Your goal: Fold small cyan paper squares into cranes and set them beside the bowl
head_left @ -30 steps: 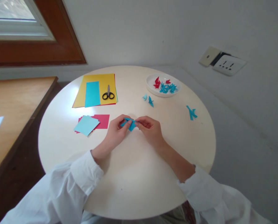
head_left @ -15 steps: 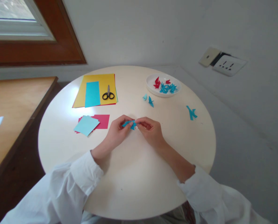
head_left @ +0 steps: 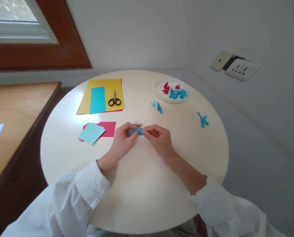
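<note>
A small piece of folded blue paper [head_left: 140, 132] is pinched between both hands above the middle of the table. My left hand [head_left: 124, 136] grips its left side, thumb on top. The fingertips of my right hand [head_left: 159, 136] close on its right edge. Fingers cover much of the paper, so its full shape is hidden. Beyond the hands, a blue paper crane [head_left: 159, 108] and a pale one [head_left: 153, 103] lie on the table. Left of my left hand are a pale blue paper square [head_left: 91, 133] and red paper sheets [head_left: 108, 129].
Scissors [head_left: 114, 99] and a blue paper rectangle [head_left: 97, 99] rest on stacked yellow sheets [head_left: 86, 98]. A white plate [head_left: 159, 93] at the back right holds several red and blue folded cranes. Blue paper scraps [head_left: 202, 119] lie at the right of the round white table [head_left: 142, 197].
The blue paper has shifted slightly between my fingers, and its lower flap shows less than before. Both hands stay in nearly the same place.
</note>
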Demonstrator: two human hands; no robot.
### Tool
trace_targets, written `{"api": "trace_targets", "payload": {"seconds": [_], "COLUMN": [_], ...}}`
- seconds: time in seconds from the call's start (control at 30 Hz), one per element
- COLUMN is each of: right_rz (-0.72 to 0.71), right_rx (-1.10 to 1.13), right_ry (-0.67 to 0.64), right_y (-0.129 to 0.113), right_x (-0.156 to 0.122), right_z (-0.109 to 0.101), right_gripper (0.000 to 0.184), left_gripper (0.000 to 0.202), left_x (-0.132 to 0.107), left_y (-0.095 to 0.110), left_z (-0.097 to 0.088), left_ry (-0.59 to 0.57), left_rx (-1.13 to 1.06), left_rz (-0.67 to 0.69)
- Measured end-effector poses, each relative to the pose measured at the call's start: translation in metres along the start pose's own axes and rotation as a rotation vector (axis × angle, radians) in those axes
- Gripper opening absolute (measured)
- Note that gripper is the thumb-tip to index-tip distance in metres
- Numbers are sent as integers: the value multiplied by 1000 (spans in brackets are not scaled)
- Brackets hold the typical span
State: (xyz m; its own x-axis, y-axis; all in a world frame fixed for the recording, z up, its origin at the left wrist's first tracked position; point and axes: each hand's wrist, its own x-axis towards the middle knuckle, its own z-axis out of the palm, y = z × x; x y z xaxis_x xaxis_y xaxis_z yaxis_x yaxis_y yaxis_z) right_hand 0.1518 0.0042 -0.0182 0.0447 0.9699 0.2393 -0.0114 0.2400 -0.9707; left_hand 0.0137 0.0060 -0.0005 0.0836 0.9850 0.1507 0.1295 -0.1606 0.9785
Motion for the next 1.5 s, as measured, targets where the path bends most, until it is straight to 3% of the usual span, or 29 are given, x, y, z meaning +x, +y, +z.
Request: {"api": "trace_targets", "payload": {"seconds": [0.27, 0.73, 1.5], "right_rz": [-32, 5, 50], "right_rx": [2, -35, 14], "right_ry": [-3, 16, 13], "right_y": [-2, -4, -10], "right_x": [-1, -3, -5], "right_z": [0, 3, 4], "right_gripper": [6, 9, 11], "left_gripper": [8, 6, 9], "left_x": [2, 1, -1], "left_y": [-3, -6, -1], "left_z": [-3, 1, 1], "left_ry": [-97, -19, -43], "left_rx": [65, 191, 138], "left_rz": [24, 112, 83]}}
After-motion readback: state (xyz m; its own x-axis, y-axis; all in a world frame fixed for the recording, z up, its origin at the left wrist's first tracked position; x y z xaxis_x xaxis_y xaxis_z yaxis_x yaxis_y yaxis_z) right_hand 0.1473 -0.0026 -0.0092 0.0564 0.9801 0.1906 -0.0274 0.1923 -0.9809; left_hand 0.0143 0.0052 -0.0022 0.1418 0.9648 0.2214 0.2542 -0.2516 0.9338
